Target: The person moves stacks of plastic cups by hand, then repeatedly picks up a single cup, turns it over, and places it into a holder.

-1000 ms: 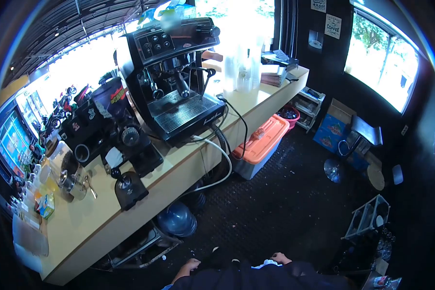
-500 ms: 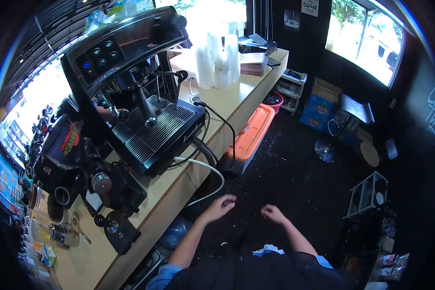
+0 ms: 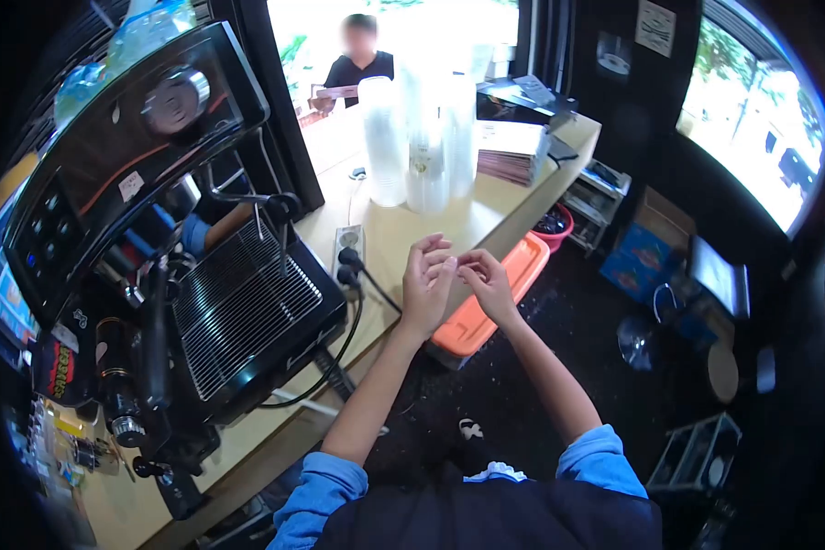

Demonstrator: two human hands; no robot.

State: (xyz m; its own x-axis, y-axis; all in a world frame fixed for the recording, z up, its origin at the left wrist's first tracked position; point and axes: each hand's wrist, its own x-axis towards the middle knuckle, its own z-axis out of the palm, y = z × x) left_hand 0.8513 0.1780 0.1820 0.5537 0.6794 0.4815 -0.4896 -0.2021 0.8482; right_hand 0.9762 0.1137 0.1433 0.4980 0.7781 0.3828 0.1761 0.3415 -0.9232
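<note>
Both my hands are raised in front of me near the counter edge, close together with their fingertips meeting or almost meeting. My left hand point(image 3: 427, 286) is open, its fingers loosely bent and the palm turned to the right. Beside it, my right hand point(image 3: 489, 288) has curled fingers, loosely apart, reaching toward the left fingers. I see nothing held in either hand. Behind them, on the counter point(image 3: 339, 188), stand tall stacks of clear plastic cups point(image 3: 428, 156). Left of my hands is a black espresso machine point(image 3: 247, 312) with a metal drip grate.
A power socket point(image 3: 350, 240) with black plugs sits on the counter. An orange-lidded bin point(image 3: 472, 321) stands below, near a pink tub point(image 3: 559, 234). Booklets point(image 3: 513, 151) lie at the far end. Beyond the window opening is a person point(image 3: 362, 69) holding something flat.
My hands have risen from low over the floor, apart, to counter height, close together. The view has shifted toward the counter, and a person now shows beyond the window.
</note>
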